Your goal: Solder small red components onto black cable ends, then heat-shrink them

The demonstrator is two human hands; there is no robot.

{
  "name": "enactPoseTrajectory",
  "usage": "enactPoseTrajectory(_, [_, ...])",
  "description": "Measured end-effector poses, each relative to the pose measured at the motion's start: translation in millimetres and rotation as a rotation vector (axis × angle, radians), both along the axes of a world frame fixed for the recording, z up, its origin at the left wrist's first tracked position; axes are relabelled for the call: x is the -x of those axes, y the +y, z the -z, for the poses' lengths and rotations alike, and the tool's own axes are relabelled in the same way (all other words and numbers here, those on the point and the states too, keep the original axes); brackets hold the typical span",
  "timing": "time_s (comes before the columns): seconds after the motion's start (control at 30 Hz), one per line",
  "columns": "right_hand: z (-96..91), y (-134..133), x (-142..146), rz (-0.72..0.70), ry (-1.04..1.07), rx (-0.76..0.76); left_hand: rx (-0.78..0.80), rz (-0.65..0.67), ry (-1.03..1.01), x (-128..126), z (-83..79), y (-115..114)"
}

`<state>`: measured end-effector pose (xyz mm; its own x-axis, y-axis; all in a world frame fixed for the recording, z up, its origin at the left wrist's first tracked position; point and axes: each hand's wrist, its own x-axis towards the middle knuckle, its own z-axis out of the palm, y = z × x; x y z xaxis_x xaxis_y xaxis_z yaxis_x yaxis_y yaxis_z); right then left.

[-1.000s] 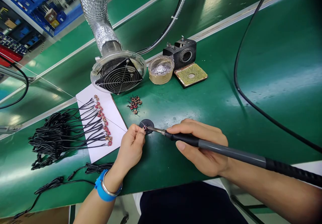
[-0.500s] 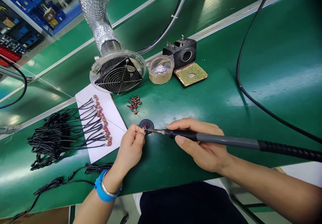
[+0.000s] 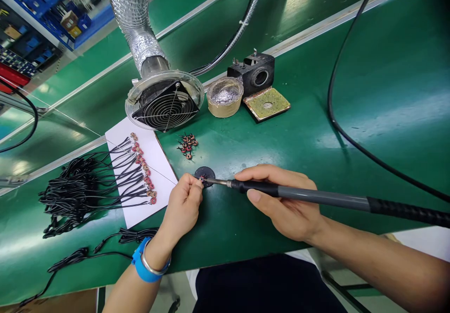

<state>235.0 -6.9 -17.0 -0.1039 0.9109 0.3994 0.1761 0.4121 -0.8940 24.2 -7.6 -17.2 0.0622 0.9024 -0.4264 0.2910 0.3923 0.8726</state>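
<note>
My right hand (image 3: 284, 205) grips a soldering iron (image 3: 316, 196) with a grey shaft; its metal tip touches a small coil part on a black round disc (image 3: 206, 175). My left hand (image 3: 183, 205) is closed in a pinch right at that disc, holding something thin that I cannot make out. A blue wrist strap (image 3: 144, 264) circles my left wrist. A white sheet (image 3: 154, 158) to the left carries a row of small coil parts joined to black wires (image 3: 91, 186). A little pile of loose coil parts (image 3: 188, 144) lies behind the disc.
A fume-extraction fan (image 3: 165, 102) on a foil duct stands behind the sheet. Beside it are a solder pot (image 3: 225, 96), a black iron stand (image 3: 255, 74) and a yellow sponge (image 3: 267, 104). A black cable (image 3: 344, 135) loops over the green mat at right.
The iron's handle has swung from a steep slant to nearly level, and my right hand moved slightly up. The tip stays on the disc; my left hand has not moved.
</note>
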Motion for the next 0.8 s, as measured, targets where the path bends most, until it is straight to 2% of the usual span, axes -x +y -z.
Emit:
enactPoseTrajectory(0.57, [3.0, -0.7, -0.8, 0.003, 0.001, -0.001, 0.012, -0.005, 0.000, 0.7, 0.6, 0.1])
enactPoseTrajectory(0.8, [3.6, 3.0, 2.1, -0.033, -0.010, -0.027, 0.038, 0.007, -0.041, 4.3, -6.9, 0.7])
